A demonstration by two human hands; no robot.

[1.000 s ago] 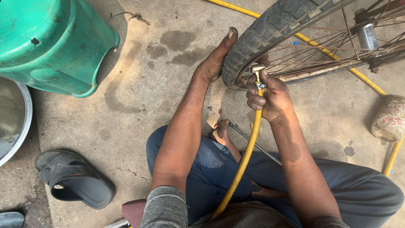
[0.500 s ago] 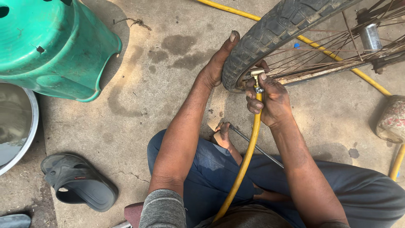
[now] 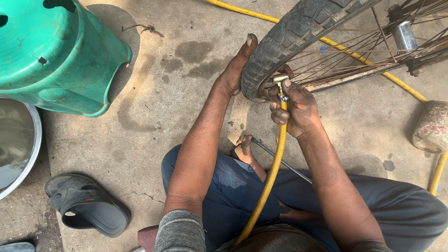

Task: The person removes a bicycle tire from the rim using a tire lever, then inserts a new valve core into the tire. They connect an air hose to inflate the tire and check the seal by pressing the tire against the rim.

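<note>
A black bicycle tyre (image 3: 289, 32) with spoked rim (image 3: 368, 51) stands on the concrete at the upper right. My left hand (image 3: 235, 70) presses flat against the tyre's outer tread, thumb up. My right hand (image 3: 296, 105) grips the brass end fitting (image 3: 280, 81) of a yellow air hose (image 3: 268, 182), holding it against the inside of the rim. The hose runs down between my knees. My legs in blue trousers (image 3: 233, 182) are folded beneath, and a bare foot (image 3: 243, 149) shows between them.
A green plastic stool (image 3: 56, 56) lies at the upper left beside a metal basin of water (image 3: 18, 144). A grey sandal (image 3: 86, 207) rests at the lower left. More yellow hose (image 3: 401, 81) loops behind the wheel. A patterned cloth bundle (image 3: 431, 126) is at the right edge.
Both hands stay on the wheel; the right hand and fitting sit slightly closer to the rim. The view has shifted a little, nothing else moved.
</note>
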